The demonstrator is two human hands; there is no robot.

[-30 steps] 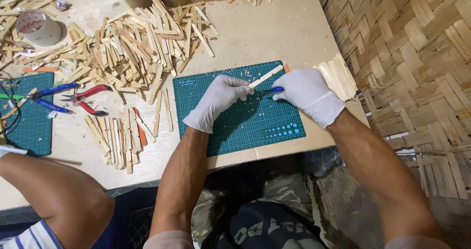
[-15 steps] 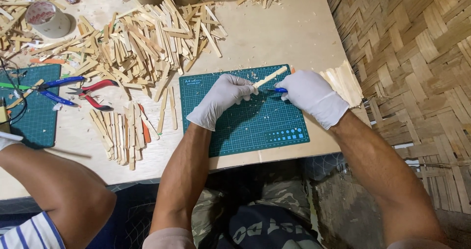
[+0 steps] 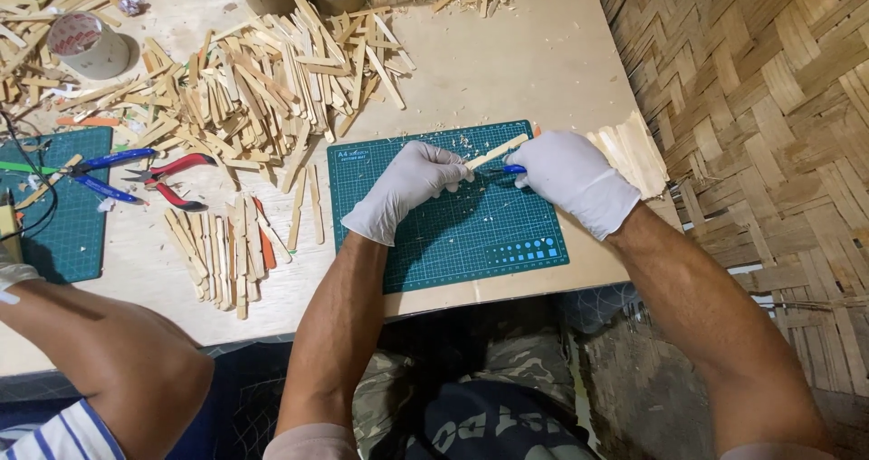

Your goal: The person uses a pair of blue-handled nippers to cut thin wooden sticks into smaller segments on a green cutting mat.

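Thin wooden stick sits over the top edge of the green cutting mat. Looks light, stiff, likely snaps if bent; best pinched near the end. Left hand pinches its near end; right hand closes on a blue-handled knife. Stick pile lies left of the mat.

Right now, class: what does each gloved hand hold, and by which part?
Left hand: wooden stick, by its lower end. Right hand: blue-handled tool, by its handle.
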